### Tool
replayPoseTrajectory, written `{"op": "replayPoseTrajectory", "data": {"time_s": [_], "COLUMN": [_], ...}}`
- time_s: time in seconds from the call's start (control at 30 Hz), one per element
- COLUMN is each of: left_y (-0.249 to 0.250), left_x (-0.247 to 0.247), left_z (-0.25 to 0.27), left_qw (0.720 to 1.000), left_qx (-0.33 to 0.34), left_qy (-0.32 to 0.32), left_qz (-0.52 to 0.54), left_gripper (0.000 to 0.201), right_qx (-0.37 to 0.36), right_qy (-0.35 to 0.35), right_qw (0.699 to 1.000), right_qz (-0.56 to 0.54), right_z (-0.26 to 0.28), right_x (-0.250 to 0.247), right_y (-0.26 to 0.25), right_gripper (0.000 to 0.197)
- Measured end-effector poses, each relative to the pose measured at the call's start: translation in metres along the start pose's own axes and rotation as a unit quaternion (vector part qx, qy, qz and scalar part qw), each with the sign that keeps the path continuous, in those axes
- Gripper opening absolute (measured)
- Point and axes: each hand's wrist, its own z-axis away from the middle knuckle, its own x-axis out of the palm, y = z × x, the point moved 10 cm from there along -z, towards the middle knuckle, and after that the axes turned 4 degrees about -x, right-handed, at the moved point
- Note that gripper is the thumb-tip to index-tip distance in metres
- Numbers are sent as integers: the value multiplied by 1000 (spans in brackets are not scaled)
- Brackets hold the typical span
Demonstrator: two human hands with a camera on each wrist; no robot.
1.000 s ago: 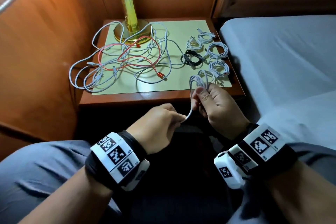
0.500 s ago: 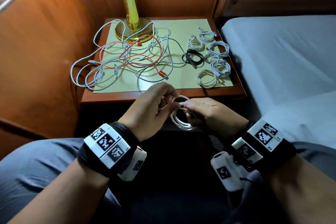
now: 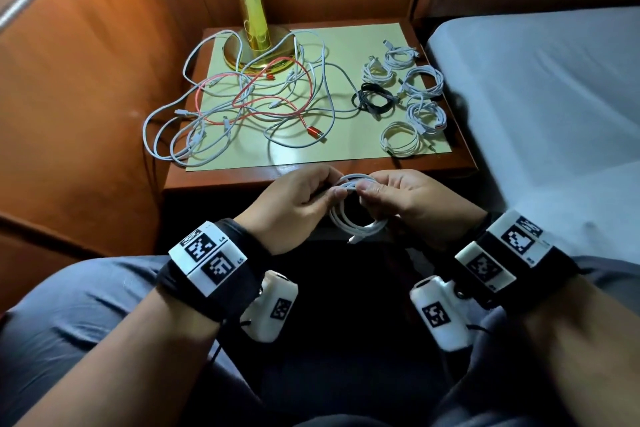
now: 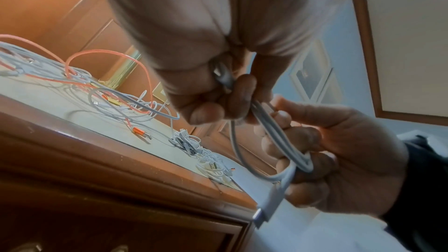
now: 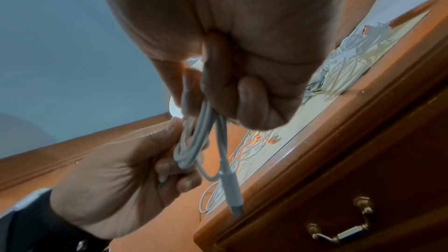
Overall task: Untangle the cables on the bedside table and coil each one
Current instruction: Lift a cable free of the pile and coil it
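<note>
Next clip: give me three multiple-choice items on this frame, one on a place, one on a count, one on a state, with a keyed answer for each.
1. Where do the finished coils lie on the bedside table?
A. right side
B. left side
C. round the lamp base

2. How many black coils?
A. none
B. one
C. three

3. The white cable in hand is:
A. stretched straight
B. knotted to the red cable
C. looped, gripped by both hands

Key: A, the finished coils lie toward the bed; B, a single black coil; C, the left hand and right hand hold the white cable in loops.

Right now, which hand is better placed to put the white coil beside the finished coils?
Probably the right hand: it grips the white coil, and the finished coils lie on its side.
</note>
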Motion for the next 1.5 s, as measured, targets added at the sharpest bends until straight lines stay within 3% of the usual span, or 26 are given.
{"op": "replayPoseTrajectory", "data": {"time_s": [0.13, 0.33, 0.5, 0.63, 0.77, 0.83, 0.9, 1.0, 1.1, 1.2, 1.3, 1.37, 1.5], "left_y": [-3, -12, -6, -4, -5, -9, -8, 9, 23, 14, -9, -19, -33], "left_x": [-4, 2, 11, 14, 14, 8, -8, -30, -35, -46, -31, -22, 0], "left_z": [-2, -1, -1, -1, -3, -3, -3, 4, 8, 7, 4, 4, 2], "left_qw": [1000, 995, 979, 956, 950, 975, 997, 975, 948, 961, 972, 960, 921], "left_qx": [-18, -59, -53, -81, -91, -68, -19, 65, 130, 70, -36, -65, -104], "left_qy": [11, 4, -6, -41, -33, -2, 68, 179, 221, 254, 208, 204, 179], "left_qz": [10, 86, 198, 278, 298, 212, 40, -112, -187, -82, 102, 180, 331], "left_gripper": [13, 27, 16, 35, 30, 27, 20, 14, 11, 19, 17, 8, 9], "right_qx": [-70, -113, -86, -77, -69, -77, -84, -80, -76, -98, -125, -138, -155], "right_qy": [59, 81, 78, 46, 42, 57, 69, 69, 51, 53, 54, 55, 70], "right_qw": [990, 969, 984, 992, 993, 989, 980, 973, 985, 992, 990, 988, 984], "right_qz": [104, 203, 136, 93, 84, 115, 165, 206, 144, 63, 22, 32, 55], "right_z": [-6, -8, -10, -11, -12, -12, -12, -14, -16, -17, -18, -18, -18], "right_x": [-15, -20, -22, -18, -21, -27, -30, -28, -24, -23, -17, -13, -10], "right_y": [-6, -6, 1, 2, 1, 0, 1, 6, 6, 2, 2, 4, 4], "right_gripper": [21, 16, 25, 25, 24, 21, 22, 24, 23, 23, 22, 21, 20]}}
